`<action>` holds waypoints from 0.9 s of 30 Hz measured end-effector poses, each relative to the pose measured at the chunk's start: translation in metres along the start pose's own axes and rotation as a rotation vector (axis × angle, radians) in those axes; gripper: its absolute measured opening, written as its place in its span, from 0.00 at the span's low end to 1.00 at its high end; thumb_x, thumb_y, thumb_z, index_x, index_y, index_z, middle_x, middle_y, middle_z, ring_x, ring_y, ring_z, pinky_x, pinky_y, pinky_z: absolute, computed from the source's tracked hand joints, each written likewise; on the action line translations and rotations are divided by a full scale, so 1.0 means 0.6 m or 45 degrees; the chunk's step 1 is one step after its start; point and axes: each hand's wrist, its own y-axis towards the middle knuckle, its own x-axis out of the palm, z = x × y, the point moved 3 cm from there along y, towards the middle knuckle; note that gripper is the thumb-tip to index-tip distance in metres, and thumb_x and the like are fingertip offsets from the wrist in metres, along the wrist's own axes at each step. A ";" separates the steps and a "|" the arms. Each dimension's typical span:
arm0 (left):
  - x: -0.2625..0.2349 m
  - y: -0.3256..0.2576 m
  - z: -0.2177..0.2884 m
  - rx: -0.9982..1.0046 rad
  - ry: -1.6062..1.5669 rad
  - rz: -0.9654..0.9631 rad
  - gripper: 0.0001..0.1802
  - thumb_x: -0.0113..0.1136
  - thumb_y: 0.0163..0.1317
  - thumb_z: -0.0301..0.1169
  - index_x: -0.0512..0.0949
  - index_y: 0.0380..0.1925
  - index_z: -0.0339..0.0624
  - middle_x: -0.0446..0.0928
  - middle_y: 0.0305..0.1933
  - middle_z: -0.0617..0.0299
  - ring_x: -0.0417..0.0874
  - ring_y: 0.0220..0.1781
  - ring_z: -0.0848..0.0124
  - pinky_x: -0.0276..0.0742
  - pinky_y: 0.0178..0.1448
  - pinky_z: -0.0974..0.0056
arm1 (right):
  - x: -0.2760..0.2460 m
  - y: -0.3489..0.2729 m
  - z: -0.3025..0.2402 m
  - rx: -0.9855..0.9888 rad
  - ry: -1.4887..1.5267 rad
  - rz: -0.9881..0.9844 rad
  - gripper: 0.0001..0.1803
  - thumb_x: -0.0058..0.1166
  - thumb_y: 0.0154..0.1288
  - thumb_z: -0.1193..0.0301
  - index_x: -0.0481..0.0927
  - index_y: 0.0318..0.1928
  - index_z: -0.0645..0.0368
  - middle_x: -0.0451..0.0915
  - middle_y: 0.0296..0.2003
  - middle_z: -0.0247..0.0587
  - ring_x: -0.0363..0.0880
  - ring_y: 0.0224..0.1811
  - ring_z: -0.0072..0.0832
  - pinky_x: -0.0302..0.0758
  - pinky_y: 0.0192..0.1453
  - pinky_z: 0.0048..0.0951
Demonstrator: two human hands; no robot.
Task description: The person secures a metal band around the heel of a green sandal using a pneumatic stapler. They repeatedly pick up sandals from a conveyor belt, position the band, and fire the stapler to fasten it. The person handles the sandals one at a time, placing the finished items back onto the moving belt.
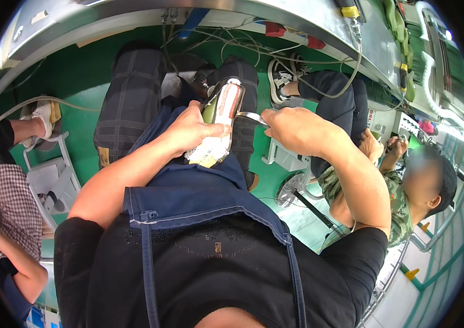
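What looks like a lasted shoe [226,109] rests over my lap, its underside turned up and its narrow end pointing away from me. Pale material with a reddish-brown strip shows along the underside, and dark and olive-green edges show at its side. My left hand [194,130] is closed round the shoe's left side, thumb lying across the underside. A shiny curved metal tool [252,116] sticks out of my closed right hand [294,130] and reaches the shoe's right edge. Its handle is hidden in my fist, so its exact kind cannot be made out.
A metal-edged workbench [297,19] curves across the far side, with loose cables [243,46] hanging beneath it. A co-worker [401,202] in camouflage sits close on my right, another person [10,213] on my left beside a white stool [51,175]. My navy apron [204,205] covers my lap.
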 end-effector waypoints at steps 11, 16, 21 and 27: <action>0.001 0.000 0.001 -0.051 -0.037 -0.026 0.47 0.83 0.51 0.40 0.64 0.57 0.15 0.80 0.51 0.39 0.88 0.51 0.59 0.85 0.52 0.60 | 0.009 0.006 0.006 -0.152 -0.020 0.117 0.12 0.54 0.76 0.69 0.75 0.47 0.68 0.84 0.31 0.61 0.85 0.41 0.59 0.78 0.45 0.55; -0.006 0.001 0.002 -0.064 0.113 -0.035 0.41 0.81 0.54 0.40 0.71 0.55 0.19 0.83 0.49 0.44 0.88 0.49 0.61 0.85 0.52 0.60 | 0.020 0.019 0.006 -0.193 -0.146 0.189 0.10 0.55 0.71 0.73 0.76 0.46 0.68 0.85 0.30 0.59 0.87 0.39 0.56 0.81 0.42 0.52; -0.032 0.005 0.072 -0.384 0.266 -0.304 0.43 0.65 0.64 0.63 0.80 0.53 0.26 0.87 0.45 0.48 0.91 0.43 0.61 0.89 0.39 0.56 | 0.017 0.010 -0.026 -0.178 -0.445 0.226 0.11 0.57 0.64 0.75 0.79 0.45 0.68 0.88 0.34 0.53 0.91 0.39 0.44 0.86 0.38 0.40; 0.003 0.041 0.105 -0.476 0.758 -0.299 0.42 0.60 0.67 0.66 0.85 0.47 0.29 0.87 0.42 0.46 0.92 0.41 0.58 0.90 0.36 0.51 | 0.042 -0.005 -0.058 -0.048 -0.645 0.399 0.17 0.62 0.60 0.71 0.80 0.47 0.70 0.87 0.32 0.45 0.91 0.35 0.34 0.85 0.32 0.33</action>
